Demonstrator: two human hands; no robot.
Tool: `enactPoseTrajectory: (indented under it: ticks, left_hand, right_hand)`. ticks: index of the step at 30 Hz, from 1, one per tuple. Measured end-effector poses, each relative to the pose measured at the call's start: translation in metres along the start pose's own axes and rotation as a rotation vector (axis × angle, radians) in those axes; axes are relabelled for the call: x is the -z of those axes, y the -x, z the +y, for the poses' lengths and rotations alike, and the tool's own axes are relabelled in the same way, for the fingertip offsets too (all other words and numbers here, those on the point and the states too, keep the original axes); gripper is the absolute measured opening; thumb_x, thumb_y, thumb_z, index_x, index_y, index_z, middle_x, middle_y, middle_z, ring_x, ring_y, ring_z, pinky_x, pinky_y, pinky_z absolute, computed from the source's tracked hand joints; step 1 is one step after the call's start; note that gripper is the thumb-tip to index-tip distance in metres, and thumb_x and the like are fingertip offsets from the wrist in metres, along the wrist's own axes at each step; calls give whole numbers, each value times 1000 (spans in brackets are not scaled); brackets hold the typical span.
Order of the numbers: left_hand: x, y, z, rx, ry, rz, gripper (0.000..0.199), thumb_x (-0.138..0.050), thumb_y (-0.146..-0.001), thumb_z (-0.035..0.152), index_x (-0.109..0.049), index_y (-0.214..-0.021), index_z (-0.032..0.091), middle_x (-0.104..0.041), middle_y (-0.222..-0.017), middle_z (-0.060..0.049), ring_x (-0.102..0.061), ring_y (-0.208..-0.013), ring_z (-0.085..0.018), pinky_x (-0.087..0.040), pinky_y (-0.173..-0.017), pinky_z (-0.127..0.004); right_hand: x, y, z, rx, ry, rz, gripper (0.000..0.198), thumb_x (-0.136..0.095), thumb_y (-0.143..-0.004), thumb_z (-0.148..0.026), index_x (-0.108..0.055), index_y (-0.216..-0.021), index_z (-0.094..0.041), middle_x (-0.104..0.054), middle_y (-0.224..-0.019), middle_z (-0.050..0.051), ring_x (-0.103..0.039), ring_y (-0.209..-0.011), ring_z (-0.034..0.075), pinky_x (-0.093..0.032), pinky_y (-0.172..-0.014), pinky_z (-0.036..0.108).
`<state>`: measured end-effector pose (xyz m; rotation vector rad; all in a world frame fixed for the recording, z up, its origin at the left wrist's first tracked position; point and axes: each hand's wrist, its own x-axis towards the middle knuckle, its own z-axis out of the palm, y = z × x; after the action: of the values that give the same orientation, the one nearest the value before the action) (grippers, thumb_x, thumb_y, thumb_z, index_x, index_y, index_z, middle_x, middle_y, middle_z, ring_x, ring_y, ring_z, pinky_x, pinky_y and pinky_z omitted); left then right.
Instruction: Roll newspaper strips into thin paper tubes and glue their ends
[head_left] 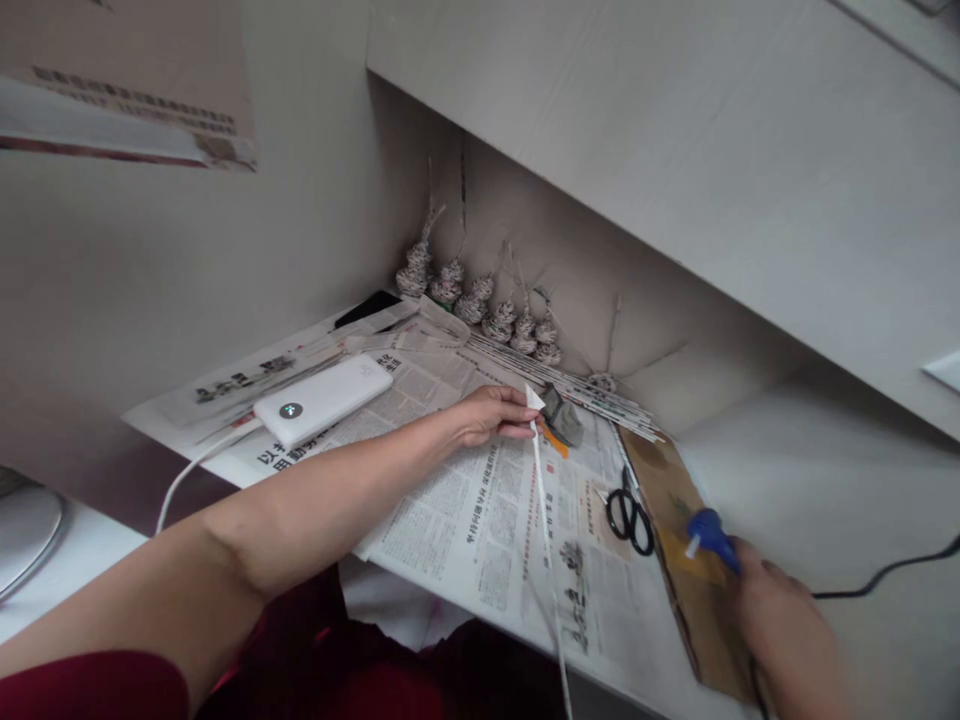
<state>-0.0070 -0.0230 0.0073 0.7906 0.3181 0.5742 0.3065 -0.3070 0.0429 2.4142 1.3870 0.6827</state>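
My left hand [495, 415] is over the newspaper-covered table, thumb and fingers pinched on the top of a thin rolled paper strip [545, 510]. A white pointed flap shows above those fingers, and the strip hangs down past the table's front edge. At the right, my right hand [787, 625] is closed round a blue glue gun [712, 538] over a strip of brown cardboard [679, 510]. The glue gun's pale nozzle points left, clear of the paper strip. Just beyond my left fingers lie a crumpled grey cloth-like piece [562, 415] and a small orange piece [555, 440].
Black-handled scissors [630, 520] lie between the newspaper [510, 550] and the cardboard. A white power bank [326, 400] with a cable rests at left. Several woven gourd shapes [499, 320] and a bundle of paper rods [562, 375] line the back, under a sloping panel [675, 150].
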Motion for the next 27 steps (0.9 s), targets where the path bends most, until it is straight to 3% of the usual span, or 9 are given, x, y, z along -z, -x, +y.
enactPoseTrajectory:
  ticks: [4, 8, 11, 15, 18, 20, 22, 24, 27]
  left_hand:
    - [1, 1, 0, 41, -15, -17, 14, -72, -66, 5, -63, -78, 7, -68, -76, -10, -68, -75, -17, -56, -69, -25]
    - [3, 1, 1, 55, -22, -24, 12, -70, -69, 4, -63, -79, 7, -69, -77, -11, -68, -76, -18, -56, -68, -25]
    - [5, -1, 1, 51, -9, -19, 12, -68, -70, 3, -63, -80, 7, -68, -79, -10, -68, -76, -17, -56, -70, -27]
    - [7, -5, -1, 49, 21, -4, 16, -69, -69, 3, -64, -83, 7, -68, -82, -11, -68, -76, -18, -57, -72, -28]
    - [9, -7, -1, 52, 35, -2, 14, -69, -69, 5, -64, -83, 7, -68, -83, -10, -68, -77, -18, -57, -72, -29]
    - [11, -7, -1, 49, 35, -10, 13, -69, -71, 7, -64, -83, 8, -68, -83, -9, -68, -77, -17, -57, -71, -27]
    - [12, -7, -1, 44, 33, -28, 13, -68, -72, 8, -65, -84, 8, -68, -84, -9, -68, -78, -17, -56, -71, -26]
    - [12, -7, 0, 42, 39, -32, 11, -67, -73, 9, -65, -84, 8, -68, -83, -9, -68, -78, -17, -56, -71, -26]
    - [12, -6, 3, 45, 48, -24, 10, -67, -73, 9, -64, -83, 8, -68, -81, -8, -68, -77, -17, -56, -71, -26]
  right_hand:
    - [-33, -2, 31, 15, 160, 1, 50, -37, -86, -26, -44, -126, 3, -64, -76, 21, -62, -69, 33, -40, -75, 44]
    - [-58, -16, 15, -3, 59, 11, 54, -30, -89, -29, -39, -131, 4, -64, -87, 24, -63, -78, 33, -41, -77, 44]
    - [-61, -25, -4, -69, -31, -34, 54, -26, -91, -29, -37, -134, 1, -64, -90, 24, -63, -83, 33, -42, -77, 46]
    - [-25, -24, -39, -250, -67, 30, 59, -31, -88, -47, -46, -130, -9, -62, -100, 25, -56, -95, 43, -37, -76, 59]
    - [22, -14, -92, -85, -454, 97, 48, -38, -87, -48, -59, -114, -14, -62, -102, 21, -56, -98, 35, -40, -82, 50]
    - [51, -4, -137, 65, -880, -42, 39, -45, -85, -48, -63, -105, -20, -66, -97, 12, -60, -87, 25, -45, -78, 37]
    - [70, 4, -178, 93, -1178, -210, 38, -55, -80, -49, -62, -104, -21, -66, -83, 6, -59, -70, 19, -46, -66, 30]
    - [79, 8, -206, 47, -1302, -207, 36, -63, -74, -48, -64, -94, -19, -64, -72, 3, -55, -62, 17, -44, -61, 28]
    - [80, 7, -220, -28, -1448, -293, 34, -58, -78, -49, -64, -86, -17, -58, -63, 1, -49, -51, 13, -40, -51, 26]
